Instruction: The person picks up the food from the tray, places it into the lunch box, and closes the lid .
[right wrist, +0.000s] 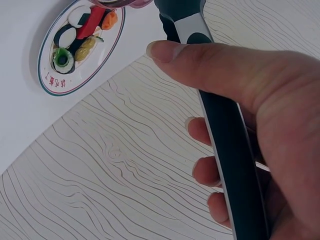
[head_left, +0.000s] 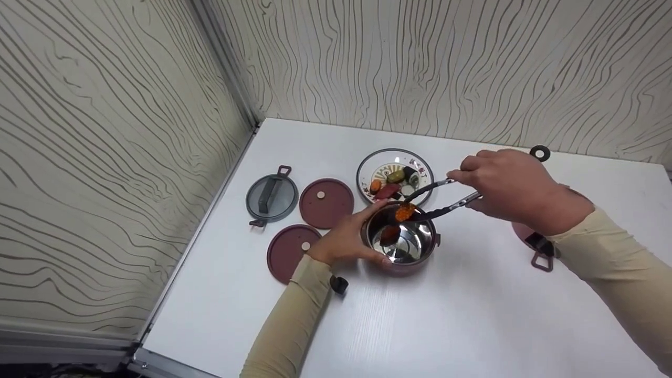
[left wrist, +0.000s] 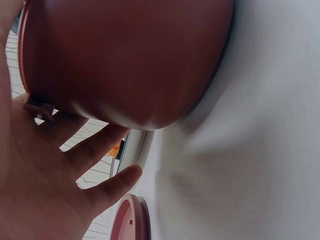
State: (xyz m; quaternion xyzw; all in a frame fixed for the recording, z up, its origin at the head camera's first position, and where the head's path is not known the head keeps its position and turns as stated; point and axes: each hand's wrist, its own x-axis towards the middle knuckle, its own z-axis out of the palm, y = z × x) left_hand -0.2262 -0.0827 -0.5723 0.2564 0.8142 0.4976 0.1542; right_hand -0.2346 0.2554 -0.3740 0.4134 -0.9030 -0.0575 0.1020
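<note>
My left hand holds a dark red metal-lined pot by its side, thumb toward the near rim; in the left wrist view the other fingers are spread along its outer wall. My right hand grips a pair of tongs with dark handles. The tong tips are over the pot's opening with an orange roe-like sushi piece between them. A darker reddish patch shows inside the pot, a piece or a reflection; I cannot tell which. Just behind stands a plate bearing several toy-like sushi pieces.
Two dark red round lids lie left of the pot. Farther left is a grey lid with a raised handle. Another dark red item with a loop sits partly hidden under my right forearm. A patterned wall borders the white table.
</note>
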